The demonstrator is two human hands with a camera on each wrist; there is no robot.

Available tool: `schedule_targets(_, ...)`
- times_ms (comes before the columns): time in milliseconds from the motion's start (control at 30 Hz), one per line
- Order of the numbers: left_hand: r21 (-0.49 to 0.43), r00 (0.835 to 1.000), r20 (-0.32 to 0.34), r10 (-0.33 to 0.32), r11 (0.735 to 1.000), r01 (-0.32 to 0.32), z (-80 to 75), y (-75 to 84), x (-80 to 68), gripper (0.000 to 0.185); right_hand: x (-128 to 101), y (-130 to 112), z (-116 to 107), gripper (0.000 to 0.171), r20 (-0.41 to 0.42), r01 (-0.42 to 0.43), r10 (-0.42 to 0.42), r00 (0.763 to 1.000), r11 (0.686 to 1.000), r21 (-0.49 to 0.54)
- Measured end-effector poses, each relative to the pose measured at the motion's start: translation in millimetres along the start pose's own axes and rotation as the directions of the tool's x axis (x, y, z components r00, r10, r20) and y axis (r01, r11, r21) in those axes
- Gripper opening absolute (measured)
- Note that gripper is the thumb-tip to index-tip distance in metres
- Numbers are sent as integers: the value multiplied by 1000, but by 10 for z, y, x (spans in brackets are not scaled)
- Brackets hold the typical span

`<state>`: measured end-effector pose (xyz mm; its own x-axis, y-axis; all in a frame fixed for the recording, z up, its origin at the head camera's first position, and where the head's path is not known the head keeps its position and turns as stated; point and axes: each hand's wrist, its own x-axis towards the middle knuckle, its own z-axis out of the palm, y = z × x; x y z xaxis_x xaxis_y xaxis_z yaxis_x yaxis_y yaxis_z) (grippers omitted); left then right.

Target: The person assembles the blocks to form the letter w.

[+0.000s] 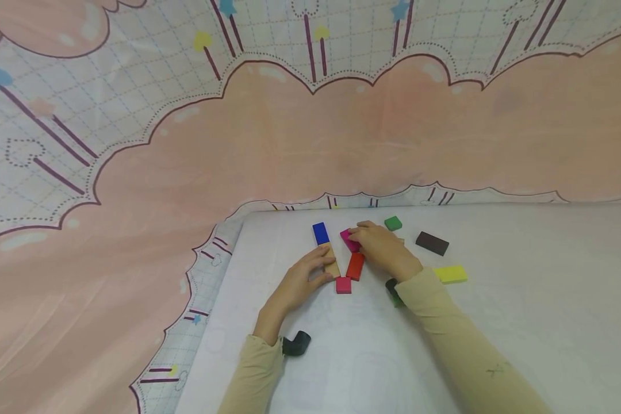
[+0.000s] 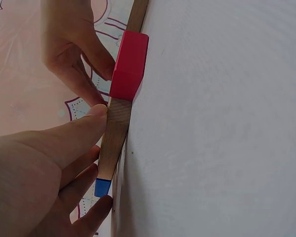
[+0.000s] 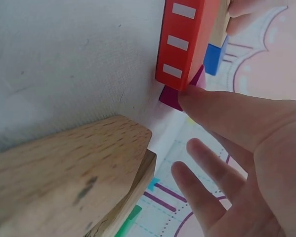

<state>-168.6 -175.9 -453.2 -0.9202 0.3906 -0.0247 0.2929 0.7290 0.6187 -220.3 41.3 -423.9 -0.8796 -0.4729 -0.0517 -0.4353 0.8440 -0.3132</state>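
On the white tabletop (image 1: 497,322), a long plain wooden block (image 1: 332,260) is held by the left hand (image 1: 301,282): in the head view the index finger lies along its left edge and the thumb is set against its near end, and in the left wrist view the thumb and fingers (image 2: 83,133) are seen pressed to the block's side, loosely bent around it. A blue block (image 1: 319,233) lies touching the far end of the wooden block, in line with it. A small red square block (image 1: 344,284) lies just at the near end, beside the thumb.

The right hand (image 1: 380,246) rests over a magenta block (image 1: 349,240), which is touched by the thumb and fingertips; the right wrist view shows the thumb tip at the magenta block's corner, with the other fingers nearly straight and spread, so a firm grip cannot be confirmed. An orange-red block (image 1: 355,266) lies just below the magenta one and beside the wooden block; white stripes are seen on its side in the right wrist view.

Farther right, a green block (image 1: 393,223), a dark brown block (image 1: 432,243) and a yellow block (image 1: 451,274) lie apart from each other. A dark green piece (image 1: 393,290) is partly hidden under the right sleeve. A pink patterned cloth (image 1: 134,172) hangs behind the tabletop.
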Motion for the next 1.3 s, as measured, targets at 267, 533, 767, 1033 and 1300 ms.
schedule_targets(267,-8,1000,0,22,1000,-22,0,-3,9,41,11,-15,12,38,-41,5,-6,999,1000,-26)
schedule_targets(533,2,1000,-7,29,1000,-29,15,-16,9,41,17,-14,11,38,-60,-1,-2,998,999,-53)
schedule_targets(767,1,1000,-11,28,1000,-28,13,-18,10,41,7,-9,-3,34,-76,-13,8,997,998,-66)
schedule_targets(1033,6,1000,-3,20,1000,-20,12,-8,16,41,-12,37,10,34,-94,-15,13,995,1000,-21)
schedule_targets(1300,15,1000,-6,19,1000,-19,14,-28,15,41,-47,68,26,45,-49,1,5,999,993,122)
